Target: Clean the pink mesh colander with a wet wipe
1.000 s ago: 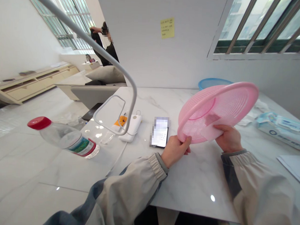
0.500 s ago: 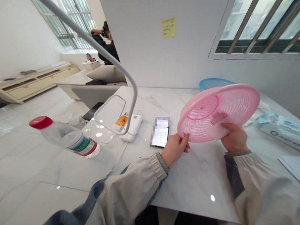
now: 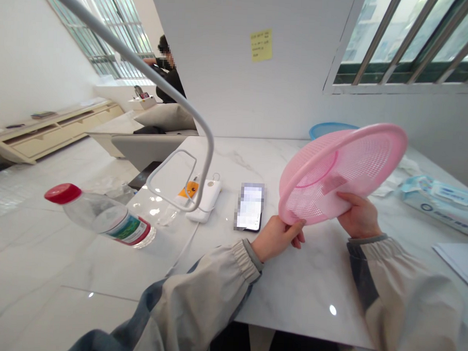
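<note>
Gripping a tilted pink mesh basket (image 3: 361,158) above a marbled table (image 3: 291,292), the left hand (image 3: 275,238) clamps its rim near a phone (image 3: 250,207), the right hand (image 3: 360,217) farther along.

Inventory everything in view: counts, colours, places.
Table: 1, white marbled, centre
Basket: 1, pink, right of centre
Flat piece: 1, pinkish, against basket
Basin: 1, blue, behind basket
Phone: 1, black, on table
Device: 1, white, left of phone
Cartoon item: 1, orange, beside device
Bottle: 1, clear, left
Bent tube: 1, pale grey, left
Note: 1, yellow, on wall
Packet: 1, pale blue, right
Paper: count unclear, white, right edge
Windows: 2, pale-barred, upper left, right
Cabinet: 1, cream, left
Other person: 1, dark-clothed, background
Left hand: 1, beige-sleeved, on basket rim
Right hand: 1, beige-sleeved, on flat piece
</note>
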The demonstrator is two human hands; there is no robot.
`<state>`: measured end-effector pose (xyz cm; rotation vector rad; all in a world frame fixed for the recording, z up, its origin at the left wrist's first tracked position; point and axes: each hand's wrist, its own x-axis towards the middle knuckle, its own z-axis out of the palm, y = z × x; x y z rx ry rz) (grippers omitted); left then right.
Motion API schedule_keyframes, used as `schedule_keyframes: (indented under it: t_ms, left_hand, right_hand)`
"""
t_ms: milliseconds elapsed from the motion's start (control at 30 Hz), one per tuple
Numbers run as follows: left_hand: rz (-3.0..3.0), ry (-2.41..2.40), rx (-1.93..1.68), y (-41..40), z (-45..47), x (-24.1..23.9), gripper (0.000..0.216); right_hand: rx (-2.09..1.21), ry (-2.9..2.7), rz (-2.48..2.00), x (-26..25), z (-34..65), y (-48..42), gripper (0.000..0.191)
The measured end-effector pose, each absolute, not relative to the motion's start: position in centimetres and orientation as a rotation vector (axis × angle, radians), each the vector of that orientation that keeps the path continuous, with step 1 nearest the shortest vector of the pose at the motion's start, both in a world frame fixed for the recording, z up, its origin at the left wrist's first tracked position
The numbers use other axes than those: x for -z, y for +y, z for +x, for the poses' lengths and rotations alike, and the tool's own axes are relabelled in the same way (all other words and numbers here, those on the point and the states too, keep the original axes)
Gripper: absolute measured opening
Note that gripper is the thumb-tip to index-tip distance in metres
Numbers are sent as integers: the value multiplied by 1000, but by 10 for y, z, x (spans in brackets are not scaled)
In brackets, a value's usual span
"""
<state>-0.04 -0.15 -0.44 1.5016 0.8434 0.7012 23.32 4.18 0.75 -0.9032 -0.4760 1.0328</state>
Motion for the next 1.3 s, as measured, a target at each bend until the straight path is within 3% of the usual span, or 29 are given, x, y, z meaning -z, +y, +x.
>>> schedule_keyframes:
  t_ms: [400,700,1300]
  left_hand:
    - [1474,752,-662,-4,3,4,57]
    - [1450,887,-849,-2,0,-8,41]
    - [1531,914,-818,-3,2,-8,51]
  right_hand:
    - [-1140,-481,-853,-12,224,37,42]
    - [-980,-432,-843,-12,238,42,48]
    - [-845,-350,-862,-4,239,48,47]
